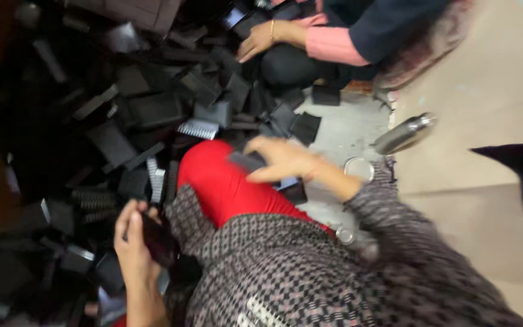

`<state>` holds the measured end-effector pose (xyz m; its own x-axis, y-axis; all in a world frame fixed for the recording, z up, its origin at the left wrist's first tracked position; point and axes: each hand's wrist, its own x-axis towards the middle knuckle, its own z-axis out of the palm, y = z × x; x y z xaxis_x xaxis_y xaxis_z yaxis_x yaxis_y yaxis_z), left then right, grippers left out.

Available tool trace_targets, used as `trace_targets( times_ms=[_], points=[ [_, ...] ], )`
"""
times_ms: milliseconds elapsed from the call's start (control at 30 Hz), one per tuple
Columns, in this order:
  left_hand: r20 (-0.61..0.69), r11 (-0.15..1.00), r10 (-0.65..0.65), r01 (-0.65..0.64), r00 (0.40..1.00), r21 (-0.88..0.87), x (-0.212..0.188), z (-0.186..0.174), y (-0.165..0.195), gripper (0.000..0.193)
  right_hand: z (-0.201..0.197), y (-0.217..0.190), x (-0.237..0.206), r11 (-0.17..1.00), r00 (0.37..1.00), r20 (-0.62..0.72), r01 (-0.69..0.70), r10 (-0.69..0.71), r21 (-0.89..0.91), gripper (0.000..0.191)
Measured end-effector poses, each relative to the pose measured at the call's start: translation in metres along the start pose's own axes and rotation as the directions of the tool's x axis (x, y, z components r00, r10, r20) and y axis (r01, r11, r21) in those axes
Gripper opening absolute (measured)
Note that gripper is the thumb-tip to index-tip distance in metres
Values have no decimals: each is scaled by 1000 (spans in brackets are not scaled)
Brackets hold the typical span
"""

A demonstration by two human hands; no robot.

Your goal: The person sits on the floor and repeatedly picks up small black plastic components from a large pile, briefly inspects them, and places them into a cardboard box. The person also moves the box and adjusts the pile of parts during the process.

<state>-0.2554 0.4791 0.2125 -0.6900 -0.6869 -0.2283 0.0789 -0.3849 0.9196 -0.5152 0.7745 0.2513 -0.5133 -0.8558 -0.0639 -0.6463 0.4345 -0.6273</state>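
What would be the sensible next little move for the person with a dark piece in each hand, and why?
Probably bring the two hands together over the lap. The left hand grips a dark flat piece down by the pile of black parts, while the right hand holds another dark piece above the red knee. They are well apart; the blur hides finer detail.

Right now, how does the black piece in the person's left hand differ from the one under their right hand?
The black piece in the left hand is gripped, down beside the pile; the flat black piece under the right hand rests on the red-clad knee. The first looks dark and glossy, the second duller and greyer. Both are small and blurred.
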Motion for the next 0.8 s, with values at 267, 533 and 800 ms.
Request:
trace_targets(
  times_ms=[267,533,800],
  points=[
    [31,868,393,-360,919,-342,57,-15,158,88,18,215,-82,617,645,230,-473,729,-629,76],
    [133,910,235,-170,963,-379,106,14,250,41,63,254,-107,628,636,228,-520,737,-579,77],
    [76,929,70,-37,995,-368,48,-78,97,38,97,238,-103,655,694,147,-557,705,-511,80]
  ],
)
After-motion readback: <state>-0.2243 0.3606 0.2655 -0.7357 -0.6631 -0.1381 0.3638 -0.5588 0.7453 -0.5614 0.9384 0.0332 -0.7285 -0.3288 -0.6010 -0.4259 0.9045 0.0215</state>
